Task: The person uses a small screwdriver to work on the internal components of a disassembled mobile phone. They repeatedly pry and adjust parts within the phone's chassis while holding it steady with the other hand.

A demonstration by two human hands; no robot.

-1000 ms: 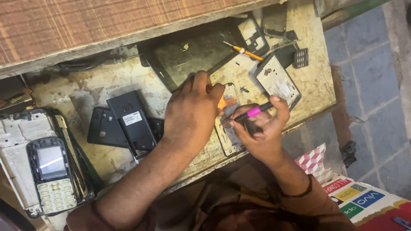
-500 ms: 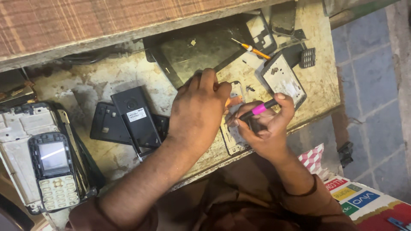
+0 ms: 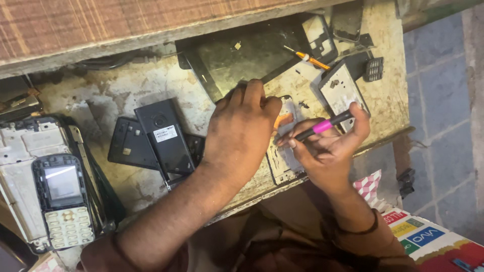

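The left hand (image 3: 242,133) presses flat, fingers together, on a pale opened phone chassis (image 3: 282,161) lying on the stained workbench (image 3: 116,95), long axis running from the bench's front edge toward the wall. The right hand (image 3: 330,151), just right of it, pinches a black, pink-banded tool (image 3: 322,126), tip angled left onto the chassis. Matte black back covers (image 3: 161,136) lie left.

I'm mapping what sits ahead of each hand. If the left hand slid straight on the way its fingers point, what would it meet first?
Probably the orange-handled screwdriver lying up-right of the left hand; depth is unclear.
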